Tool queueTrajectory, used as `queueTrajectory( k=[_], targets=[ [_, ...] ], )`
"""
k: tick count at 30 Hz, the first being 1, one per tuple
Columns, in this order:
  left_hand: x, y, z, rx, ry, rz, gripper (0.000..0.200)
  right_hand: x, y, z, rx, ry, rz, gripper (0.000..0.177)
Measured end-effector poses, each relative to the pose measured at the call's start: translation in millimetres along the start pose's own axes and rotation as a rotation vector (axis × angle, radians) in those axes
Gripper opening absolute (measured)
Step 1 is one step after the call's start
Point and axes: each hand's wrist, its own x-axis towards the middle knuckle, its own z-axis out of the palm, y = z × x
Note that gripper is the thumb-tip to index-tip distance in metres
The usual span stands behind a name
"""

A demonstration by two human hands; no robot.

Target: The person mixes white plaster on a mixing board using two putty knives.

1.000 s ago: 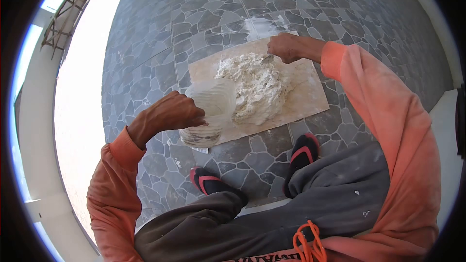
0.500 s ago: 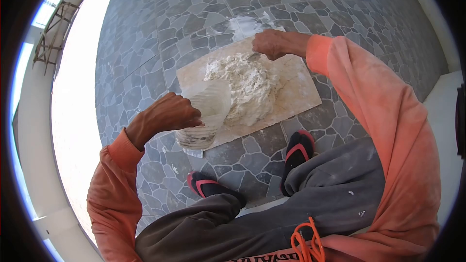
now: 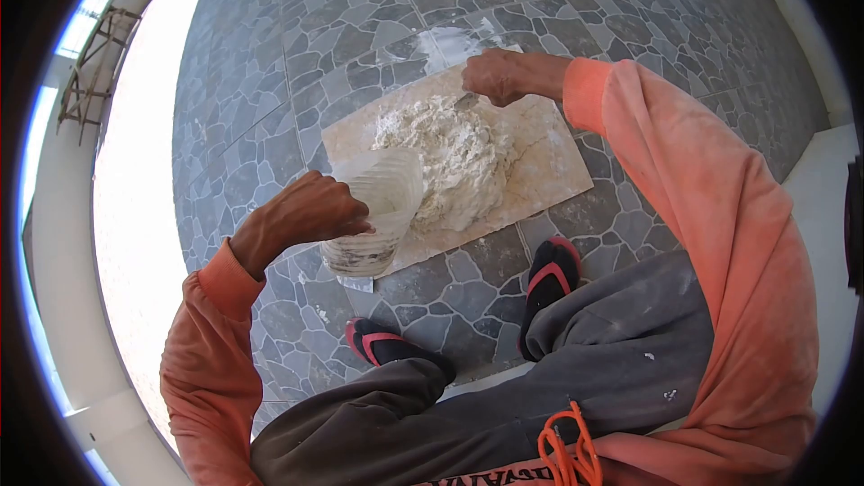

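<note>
My left hand [image 3: 315, 209] is closed on the rim of a ribbed, see-through plastic container [image 3: 382, 193], which tilts toward a mound of wet white powdery paste [image 3: 450, 157]. The mound lies on a beige board [image 3: 558, 171] on the floor. My right hand [image 3: 495, 78] is closed at the mound's far edge, around a tool with a flat greyish blade [image 3: 466, 102]. Most of that tool is hidden by the fist, and the blade's tip meets the paste.
Grey stone-patterned tiles [image 3: 243, 99] surround the board. White powder [image 3: 445, 43] is smeared behind it. A small whitish packet [image 3: 356, 284] lies under the container. My feet in sandals [image 3: 553, 270] stand close to the board's near edge. A pale wall [image 3: 823, 207] rises at right.
Both hands keep almost the same pose, and the container stays tilted by the mound. The whole view has shifted slightly.
</note>
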Motion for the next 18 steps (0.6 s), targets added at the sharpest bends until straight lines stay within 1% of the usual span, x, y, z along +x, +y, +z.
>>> queueTrajectory(
  k=[18],
  targets=[
    [1.6,2.4,-2.2,0.0,0.001,0.008,0.033,-0.2,-2.8,-5.3,-0.004,-0.024,0.028,0.02]
  ],
)
